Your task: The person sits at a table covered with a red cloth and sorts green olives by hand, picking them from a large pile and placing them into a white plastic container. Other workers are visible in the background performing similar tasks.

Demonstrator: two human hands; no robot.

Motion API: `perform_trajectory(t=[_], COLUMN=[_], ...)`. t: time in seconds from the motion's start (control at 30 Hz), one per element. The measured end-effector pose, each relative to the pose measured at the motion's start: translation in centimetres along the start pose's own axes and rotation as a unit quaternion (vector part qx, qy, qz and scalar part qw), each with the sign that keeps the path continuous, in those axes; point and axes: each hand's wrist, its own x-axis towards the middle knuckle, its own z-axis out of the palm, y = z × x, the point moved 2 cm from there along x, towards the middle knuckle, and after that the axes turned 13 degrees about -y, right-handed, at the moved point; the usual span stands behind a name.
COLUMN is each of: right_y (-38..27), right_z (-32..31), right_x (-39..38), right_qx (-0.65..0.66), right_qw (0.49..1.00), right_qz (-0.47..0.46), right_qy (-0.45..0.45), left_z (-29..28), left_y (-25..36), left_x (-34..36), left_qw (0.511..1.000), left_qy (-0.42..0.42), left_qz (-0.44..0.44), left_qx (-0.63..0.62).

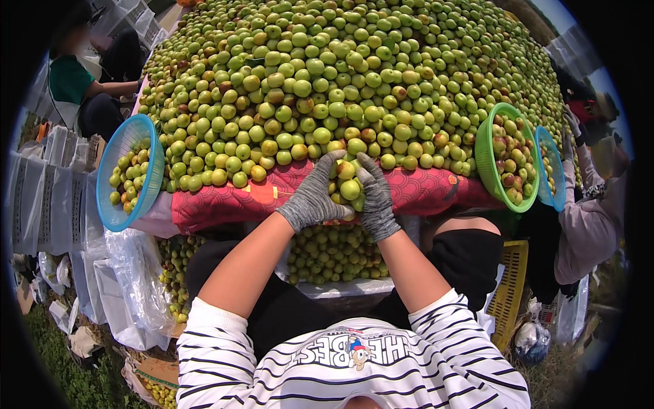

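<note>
Both my hands wear grey knit gloves and meet at the near edge of a big heap of small round green fruit (327,75), some flushed red-brown, which look like jujubes. My left hand (315,194) curves round one side of a cluster of these fruits (349,184). On the other side, my right hand (377,198) closes in with its fingers bent, so the cluster sits cupped between the two palms. Under the heap's near edge lies a red patterned cloth (429,191). Below my hands, more green fruit (334,255) fills a lined container between my knees.
A blue basket (158,163) of fruit stands at left, a green basket (487,153) of redder fruit at right, with another blue basket (558,187) beyond. A yellow crate (511,293) is by my right leg. People sit at left (71,82) and right (593,225). Plastic-lined crates (54,204) line the left.
</note>
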Motion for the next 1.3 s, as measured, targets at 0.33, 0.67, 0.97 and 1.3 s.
perform_trajectory(t=[0.33, 0.67, 0.97, 1.3], right_y=[1.5, 5.6, -6.2, -2.9], right_z=[0.9, -2.2, 0.8, -0.1], right_x=[-8.1, -13.3, 0.9, 2.1], right_qx=[0.073, 0.006, -0.607, -0.652], right_qw=[0.996, 0.965, 0.763, 0.722], right_qz=[0.029, 0.215, -0.219, -0.192], right_qy=[0.036, 0.15, -0.038, -0.127], left_z=[5.1, 7.6, -1.0, -2.5], left_y=[-1.0, 1.7, 3.5, 2.3], left_x=[-4.1, -4.9, 0.9, 3.2], left_qw=[0.995, 0.873, 0.904, 0.874], left_qy=[-0.088, -0.357, 0.055, -0.066], left_qz=[0.032, -0.23, -0.127, -0.255], left_qx=[-0.044, 0.239, 0.404, 0.408])
